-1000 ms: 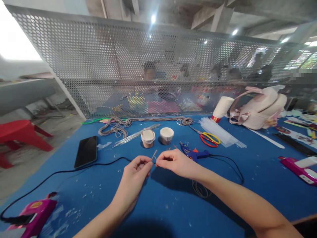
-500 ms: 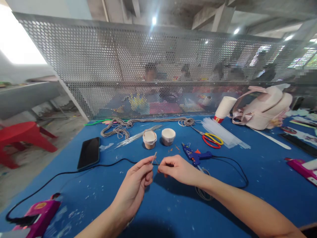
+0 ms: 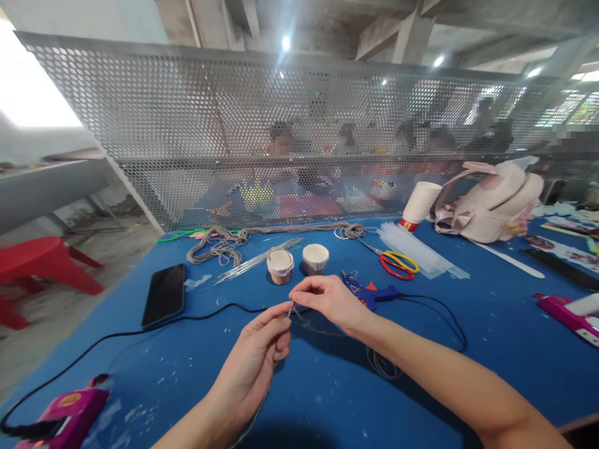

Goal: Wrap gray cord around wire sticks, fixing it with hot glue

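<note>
Red stool far left, off the blue surface; magenta power strip at the near edge, phone beyond it, black cable running past towards the hands. Left hand pinching a thin pale piece between thumb and fingertips, just nearer than brown-bottomed cup and grey-white cup. Right hand, slightly apart and lower half a second ago, now up against it, thumb and forefinger closed on the piece's top end. Cord strand now shows, trailing beneath. Same hand now covers part of the blue glue gun; forearm crosses above a cord coil. Further right: scissors, clear strips, stacked paper cups, pale backpack
</note>
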The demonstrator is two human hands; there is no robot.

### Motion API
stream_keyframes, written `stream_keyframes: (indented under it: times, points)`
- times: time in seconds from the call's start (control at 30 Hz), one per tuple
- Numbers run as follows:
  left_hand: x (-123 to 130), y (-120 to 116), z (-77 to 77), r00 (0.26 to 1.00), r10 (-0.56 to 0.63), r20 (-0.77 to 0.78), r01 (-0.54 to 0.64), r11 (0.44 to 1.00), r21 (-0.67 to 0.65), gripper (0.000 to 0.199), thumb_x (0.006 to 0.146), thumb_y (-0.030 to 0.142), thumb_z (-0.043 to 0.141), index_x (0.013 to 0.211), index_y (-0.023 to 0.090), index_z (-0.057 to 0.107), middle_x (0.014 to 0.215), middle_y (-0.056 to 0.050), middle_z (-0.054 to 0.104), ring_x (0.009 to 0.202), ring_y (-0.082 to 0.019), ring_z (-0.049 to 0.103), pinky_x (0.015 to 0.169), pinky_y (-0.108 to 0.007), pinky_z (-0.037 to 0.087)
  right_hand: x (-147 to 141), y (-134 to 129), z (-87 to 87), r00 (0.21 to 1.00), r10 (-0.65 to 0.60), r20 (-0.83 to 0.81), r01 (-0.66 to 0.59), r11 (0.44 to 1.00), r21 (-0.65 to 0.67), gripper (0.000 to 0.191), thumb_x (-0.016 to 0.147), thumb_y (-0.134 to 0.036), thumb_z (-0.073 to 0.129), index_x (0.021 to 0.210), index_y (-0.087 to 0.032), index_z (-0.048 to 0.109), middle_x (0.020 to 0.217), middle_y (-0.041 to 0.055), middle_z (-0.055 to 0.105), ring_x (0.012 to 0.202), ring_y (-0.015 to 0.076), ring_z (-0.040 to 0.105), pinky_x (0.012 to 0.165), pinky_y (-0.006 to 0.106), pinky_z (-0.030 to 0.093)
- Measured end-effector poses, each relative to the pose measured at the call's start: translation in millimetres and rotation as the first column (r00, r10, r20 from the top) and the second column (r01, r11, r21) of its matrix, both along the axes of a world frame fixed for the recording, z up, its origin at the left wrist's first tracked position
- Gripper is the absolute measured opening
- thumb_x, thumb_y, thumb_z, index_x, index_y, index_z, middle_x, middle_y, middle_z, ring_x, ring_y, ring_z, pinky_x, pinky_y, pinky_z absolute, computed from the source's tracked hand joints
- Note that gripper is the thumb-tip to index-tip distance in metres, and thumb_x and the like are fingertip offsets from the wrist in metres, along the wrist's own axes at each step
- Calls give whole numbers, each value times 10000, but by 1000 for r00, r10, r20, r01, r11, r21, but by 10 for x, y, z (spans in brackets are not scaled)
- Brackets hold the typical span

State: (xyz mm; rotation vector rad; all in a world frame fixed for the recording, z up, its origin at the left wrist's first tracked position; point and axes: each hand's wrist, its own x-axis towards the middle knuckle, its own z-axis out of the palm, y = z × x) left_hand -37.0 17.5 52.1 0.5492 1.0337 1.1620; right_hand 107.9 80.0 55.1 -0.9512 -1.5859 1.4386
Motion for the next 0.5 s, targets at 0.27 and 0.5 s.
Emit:
stream_keyframes:
  times: [0.27, 0.5]
  points:
    - [-9, 5, -33, 999, -11, 34, 12, 1000, -18, 252, 651, 163, 705, 900, 135, 673, 494, 59, 444, 452, -55, 346, 442, -190, 261, -16, -31, -83, 990, 12, -140, -27, 994, -108, 235, 728, -377, 637, 732, -144, 669, 677, 5, 624, 640, 114, 521, 675, 278, 411]
    - [-14, 21, -33, 1000, -22, 7, 22, 1000, -13, 176, 659, 169, 696, 826, 127, 654, 485, 65, 414, 450, -59, 321, 436, -197, 248, -58, -65, -135, 976, 9, -217, -42, 988, -146, 176, 649, -323, 722, 693, -157, 680, 708, -3, 640, 675, 115, 543, 723, 287, 416]
